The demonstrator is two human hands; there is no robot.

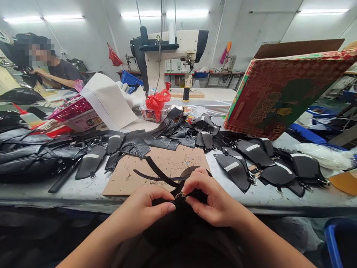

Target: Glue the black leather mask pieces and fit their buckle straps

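Both of my hands meet at the table's front edge around a small metal buckle [180, 197] on a black strap piece. My left hand [149, 208] pinches the black piece at the buckle's left side, thumb and forefinger closed on it. On the right side, my right hand [208, 197] grips the same piece by the buckle between thumb and fingers. Two loose black strap ends [157, 169] stretch up and left over a brown board [164, 160]. The rest of the black piece is dark and partly hidden behind my right hand.
Black parts with white strips [252, 152] lie at the right, and more black pieces [36, 156] at the left. Behind are a sewing machine [156, 63], a red-bagged plastic box [152, 111] and a large carton [284, 96]. A person [60, 70] sits at far left.
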